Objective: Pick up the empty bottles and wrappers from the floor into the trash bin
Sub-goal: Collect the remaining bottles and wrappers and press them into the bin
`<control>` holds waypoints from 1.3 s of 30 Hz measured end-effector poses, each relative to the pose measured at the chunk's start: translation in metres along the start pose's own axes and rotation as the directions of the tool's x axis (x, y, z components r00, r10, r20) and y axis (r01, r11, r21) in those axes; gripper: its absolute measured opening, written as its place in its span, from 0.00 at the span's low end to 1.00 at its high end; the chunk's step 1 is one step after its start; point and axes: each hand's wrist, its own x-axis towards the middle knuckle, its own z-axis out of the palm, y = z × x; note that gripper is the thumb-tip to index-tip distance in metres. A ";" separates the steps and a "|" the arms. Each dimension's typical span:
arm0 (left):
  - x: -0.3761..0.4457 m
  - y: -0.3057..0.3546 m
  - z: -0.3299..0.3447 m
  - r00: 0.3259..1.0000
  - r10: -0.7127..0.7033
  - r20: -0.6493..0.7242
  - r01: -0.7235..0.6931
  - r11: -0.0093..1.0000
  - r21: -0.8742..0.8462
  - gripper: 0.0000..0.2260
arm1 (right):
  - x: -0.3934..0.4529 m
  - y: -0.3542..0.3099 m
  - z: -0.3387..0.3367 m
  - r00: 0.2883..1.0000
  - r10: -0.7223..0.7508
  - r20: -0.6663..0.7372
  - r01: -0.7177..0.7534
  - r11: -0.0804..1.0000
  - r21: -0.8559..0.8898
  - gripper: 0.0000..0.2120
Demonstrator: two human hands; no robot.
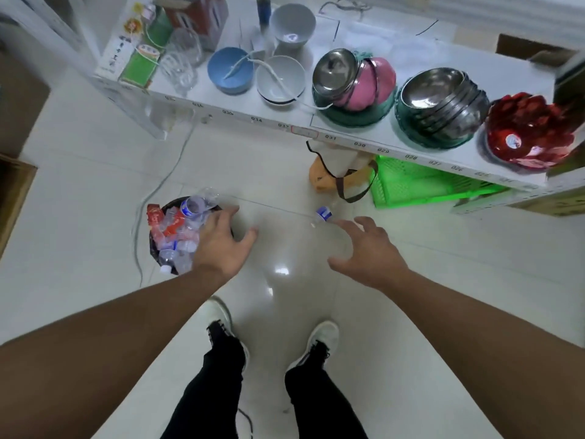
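Observation:
A dark round trash bin [154,248] stands on the white floor at the left, heaped with clear plastic bottles and red wrappers. One clear bottle with a blue label [193,206] lies on top of the heap. My left hand [218,245] hovers over the bin's right side, fingers apart, holding nothing. Another clear bottle with a blue label [323,214] lies on the floor near the middle. My right hand [368,250] is spread open just right of that bottle, with a fingertip close to it.
A white shelf [348,139] with bowls, steel pots and glasses spans the top. Beneath it sit an orange bag [326,179] and a green crate [411,182]. A grey cable [158,188] trails along the floor past the bin. My two feet stand below.

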 end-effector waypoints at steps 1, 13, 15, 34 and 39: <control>-0.001 0.007 0.009 1.000 0.001 0.018 -0.001 1.000 0.003 0.32 | 0.002 0.010 -0.003 1.000 0.004 0.004 -0.004 1.000 -0.022 0.44; 0.031 0.020 0.073 0.989 -0.018 0.147 0.027 0.998 -0.058 0.30 | 0.030 0.044 0.035 0.985 0.151 0.085 -0.150 0.988 -0.024 0.39; 0.045 0.014 0.074 0.987 -0.008 0.163 0.018 0.998 -0.061 0.30 | 0.045 0.043 0.041 0.981 0.166 0.101 -0.165 0.986 -0.022 0.38; 0.223 -0.132 0.310 0.989 -0.045 0.140 0.032 0.995 0.094 0.28 | 0.370 0.137 0.218 0.981 -0.133 0.144 0.187 0.857 -0.480 0.38; 0.287 -0.163 0.359 0.995 -0.051 0.084 0.036 0.984 0.172 0.27 | 0.446 0.173 0.260 0.950 -0.290 0.115 0.280 0.631 -0.724 0.37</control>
